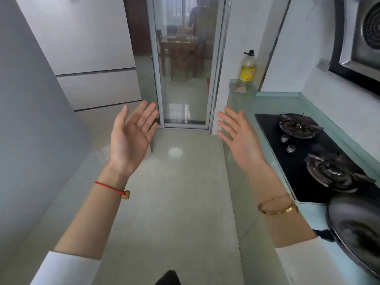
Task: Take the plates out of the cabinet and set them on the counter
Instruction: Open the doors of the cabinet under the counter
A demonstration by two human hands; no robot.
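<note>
Both my hands are raised in front of me over the tiled floor, palms facing each other and fingers spread. My left hand [131, 136] holds nothing and has a red cord on its wrist. My right hand [239, 138] is likewise empty, with a gold bracelet on its wrist. The pale green counter [273, 103] runs along the right side. No plates are in sight. White cabinet fronts [96, 87] stand at the left, all closed.
A black gas hob [312, 153] with two burners is set into the counter. A dark wok [357, 231] sits at the near right. An oil bottle [247, 70] stands on the counter's far end. A glass sliding door [185, 64] lies ahead, a range hood [362, 36] upper right.
</note>
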